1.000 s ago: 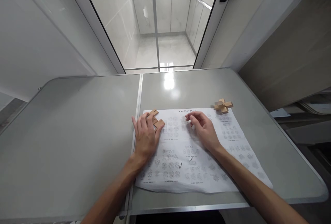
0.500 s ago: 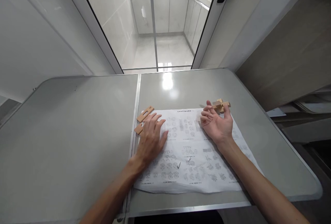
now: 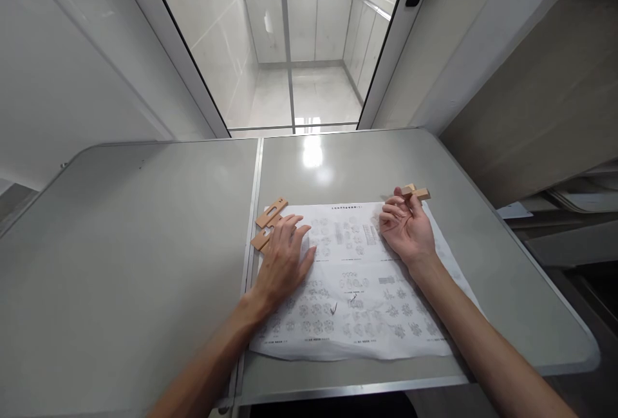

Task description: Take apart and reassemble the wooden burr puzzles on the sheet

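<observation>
My right hand (image 3: 408,228), palm turned up, is closed with thumb and fingertips on crossed wooden puzzle blocks (image 3: 421,194) by the sheet's far right corner. The fingers partly cover the blocks. My left hand (image 3: 284,250) lies palm down on the left side of a printed paper sheet (image 3: 347,276), its fingers spread and holding nothing. Beside its fingertips are flat wooden puzzle pieces: a slotted one marked with a 2 (image 3: 272,212) and another (image 3: 261,239) nearer me, partly under the hand.
Small dark slivers (image 3: 333,308) lie on the sheet. The grey folding table (image 3: 145,263) has a metal seam (image 3: 255,192) just left of the sheet. A glazed door (image 3: 290,51) stands beyond the far edge, and a shelf with papers (image 3: 584,202) is at the right.
My right hand's fingers have curled in closer around the wooden blocks, which have turned in the grip. My left hand has shifted very slightly right, showing more of the nearer flat piece.
</observation>
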Available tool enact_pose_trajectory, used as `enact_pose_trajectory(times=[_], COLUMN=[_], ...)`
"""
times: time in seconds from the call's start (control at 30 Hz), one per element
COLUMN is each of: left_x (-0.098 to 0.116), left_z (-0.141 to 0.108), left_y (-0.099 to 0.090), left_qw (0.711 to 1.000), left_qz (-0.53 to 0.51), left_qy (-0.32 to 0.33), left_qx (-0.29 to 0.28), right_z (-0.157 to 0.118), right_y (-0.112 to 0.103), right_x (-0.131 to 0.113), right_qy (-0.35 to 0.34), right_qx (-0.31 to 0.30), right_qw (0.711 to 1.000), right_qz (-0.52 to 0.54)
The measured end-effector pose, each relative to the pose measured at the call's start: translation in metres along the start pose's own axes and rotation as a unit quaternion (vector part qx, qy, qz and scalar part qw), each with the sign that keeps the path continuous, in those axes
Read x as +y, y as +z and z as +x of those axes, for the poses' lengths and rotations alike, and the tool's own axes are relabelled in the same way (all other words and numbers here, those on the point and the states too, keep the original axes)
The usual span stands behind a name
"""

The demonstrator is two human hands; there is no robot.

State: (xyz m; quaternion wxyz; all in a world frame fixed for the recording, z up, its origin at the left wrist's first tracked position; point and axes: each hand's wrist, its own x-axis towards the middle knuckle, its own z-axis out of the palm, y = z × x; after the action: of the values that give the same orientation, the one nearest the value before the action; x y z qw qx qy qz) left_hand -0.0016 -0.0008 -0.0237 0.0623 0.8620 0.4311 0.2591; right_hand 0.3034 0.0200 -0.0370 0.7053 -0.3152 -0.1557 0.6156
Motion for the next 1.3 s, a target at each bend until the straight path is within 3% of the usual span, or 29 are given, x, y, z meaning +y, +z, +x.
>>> enact_pose_trajectory(times=[0.37, 0.53, 1.03, 1.3], left_x=[-0.001, -0.001, -0.002, -0.001], left_z=[0.001, 0.000, 0.000, 0.001], left_y=[0.000, 0.000, 0.001, 0.000], left_qw=[1.000, 1.000, 1.000, 0.999], left_qz=[-0.003, -0.007, -0.016, -0.022], left_qy=[0.002, -0.003, -0.009, -0.009], left_qx=[-0.010, -0.020, -0.026, -0.023], right_z=[-0.008, -0.010, -0.010, -0.006], right_y=[0.007, 0.008, 0.002, 0.004], right_x=[-0.006, -0.005, -0.006, -0.003], right_qy=[0.001, 0.012, 0.047, 0.024], right_qx=[0.003, 0.022, 0.018, 0.000], right_qw=[1.000, 0.995, 0.981, 0.996], right_qz=[0.027, 0.100, 0.185, 0.082])
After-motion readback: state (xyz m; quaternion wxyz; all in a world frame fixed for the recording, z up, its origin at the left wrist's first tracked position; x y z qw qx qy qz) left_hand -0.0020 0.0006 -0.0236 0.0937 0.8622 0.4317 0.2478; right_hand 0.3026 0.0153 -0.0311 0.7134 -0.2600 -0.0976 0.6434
